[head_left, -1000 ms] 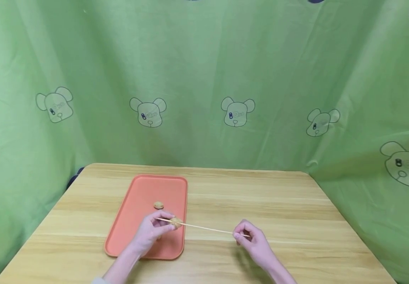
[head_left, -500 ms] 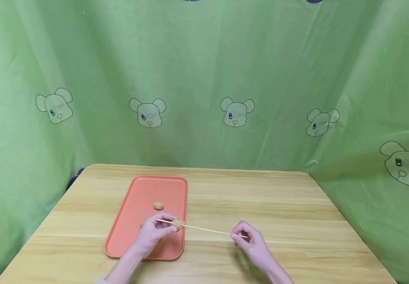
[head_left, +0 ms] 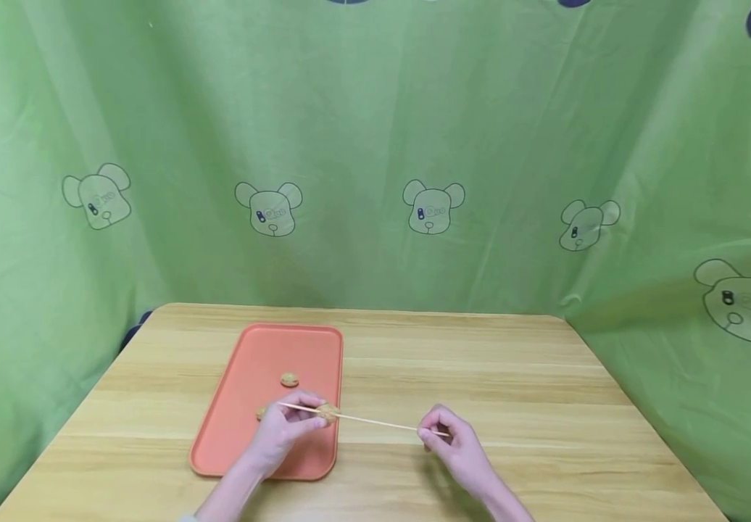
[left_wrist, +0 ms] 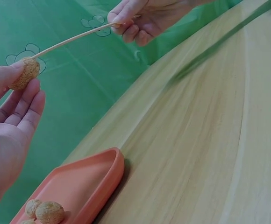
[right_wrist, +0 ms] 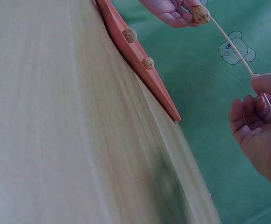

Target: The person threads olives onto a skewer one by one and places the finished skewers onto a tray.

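Observation:
In the head view, my left hand (head_left: pixel 278 429) pinches a brown, wrinkled, fried-looking ball (head_left: pixel 328 414) between thumb and fingers, over the tray's right side. A thin wooden skewer (head_left: pixel 375 421) runs through that ball, its far end sticking out on the left above the palm. Toward the skewer's other end, my right hand (head_left: pixel 455 446) grips it between thumb and curled fingers, raised over the table. Seen from the left wrist, the pierced ball (left_wrist: pixel 25 74) has a rough, creased surface. From the right wrist, a short length of skewer (right_wrist: pixel 268 107) shows behind the thumb.
A salmon-pink tray (head_left: pixel 291 344) lies on the left half of the wooden table (head_left: pixel 512 377). More brown balls (left_wrist: pixel 50 212) rest in it, partly hidden behind my left hand in the head view. A green curtain (head_left: pixel 349 109) with bear-head prints surrounds the table.
My right hand has shifted slightly left, and the skewer's end pokes out farther left past the held ball. Another ball in the tray has come into sight beside my left hand.

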Motion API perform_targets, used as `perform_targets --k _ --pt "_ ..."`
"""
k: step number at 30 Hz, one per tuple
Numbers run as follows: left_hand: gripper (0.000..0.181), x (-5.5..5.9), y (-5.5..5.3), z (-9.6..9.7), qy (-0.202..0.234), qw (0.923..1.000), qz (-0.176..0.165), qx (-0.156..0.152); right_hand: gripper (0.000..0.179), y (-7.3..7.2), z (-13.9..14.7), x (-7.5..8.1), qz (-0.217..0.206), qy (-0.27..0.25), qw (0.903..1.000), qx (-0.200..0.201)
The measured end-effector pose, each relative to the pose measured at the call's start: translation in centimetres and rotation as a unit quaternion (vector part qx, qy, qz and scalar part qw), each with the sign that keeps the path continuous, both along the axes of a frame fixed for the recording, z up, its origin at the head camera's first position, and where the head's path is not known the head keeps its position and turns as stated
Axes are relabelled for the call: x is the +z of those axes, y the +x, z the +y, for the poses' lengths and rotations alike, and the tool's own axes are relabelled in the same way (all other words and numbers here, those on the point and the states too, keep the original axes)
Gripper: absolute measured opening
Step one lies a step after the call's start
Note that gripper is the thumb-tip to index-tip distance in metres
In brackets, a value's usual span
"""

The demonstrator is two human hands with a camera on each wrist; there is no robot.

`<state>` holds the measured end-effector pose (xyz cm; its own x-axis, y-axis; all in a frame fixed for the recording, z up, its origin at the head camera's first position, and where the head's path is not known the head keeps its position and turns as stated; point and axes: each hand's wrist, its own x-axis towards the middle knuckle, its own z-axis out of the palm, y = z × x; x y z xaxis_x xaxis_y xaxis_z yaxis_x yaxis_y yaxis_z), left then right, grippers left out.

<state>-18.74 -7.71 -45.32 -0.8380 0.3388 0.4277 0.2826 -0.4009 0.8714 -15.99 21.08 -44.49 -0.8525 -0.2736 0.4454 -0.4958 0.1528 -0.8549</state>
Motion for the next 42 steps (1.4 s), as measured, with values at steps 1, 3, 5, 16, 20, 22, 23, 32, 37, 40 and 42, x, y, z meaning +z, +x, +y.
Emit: perform_targets --k 1,3,5,16,20,22,23,32,37,40,42 --pt "0.032 0.0 0.0 0.0 0.000 1.0000 -0.002 0.001 0.004 0.0 -0.1 0.0 0.001 0.000 1.0000 0.002" --pt "0.031 -0.1 0.1 0.1 0.000 1.0000 -0.003 0.005 0.004 0.0 -0.2 0.1 0.004 -0.002 1.0000 0.007" --pt "0.031 -0.1 0.1 0.1 -0.001 1.0000 -0.003 0.008 0.004 0.0 -0.3 0.1 0.006 -0.003 0.9999 0.011" --pt "0.033 0.1 0.6 0.4 -0.030 0.9991 -0.014 0.027 0.004 0.0 -1.1 0.1 0.000 -0.007 0.9999 0.012" --pt "0.036 0.1 0.9 0.6 -0.035 0.9987 -0.018 0.031 0.006 0.0 -1.4 0.1 -0.014 -0.013 0.9998 0.011" --pt "0.037 0.1 1.0 0.7 -0.036 0.9986 -0.018 0.034 0.006 0.1 -1.5 0.1 -0.025 -0.013 0.9996 0.005" --pt "0.037 0.1 1.0 0.7 -0.036 0.9986 -0.017 0.035 0.006 0.2 -1.6 0.1 -0.032 -0.013 0.9994 0.002" --pt "0.032 0.1 0.9 1.2 -0.027 0.9991 -0.003 0.032 0.007 0.2 -2.0 0.6 -0.032 -0.014 0.9993 0.015" --pt "0.035 0.1 0.8 1.4 -0.024 0.9992 0.001 0.032 0.006 0.1 -2.3 0.7 -0.032 -0.013 0.9992 0.018" --pt "0.035 0.1 0.7 1.6 -0.028 0.9990 0.004 0.035 0.006 0.0 -2.5 0.8 -0.029 -0.012 0.9993 0.020" --pt "0.035 0.2 0.7 1.7 -0.030 0.9989 0.005 0.037 0.006 0.0 -2.7 0.8 -0.029 -0.013 0.9993 0.022"
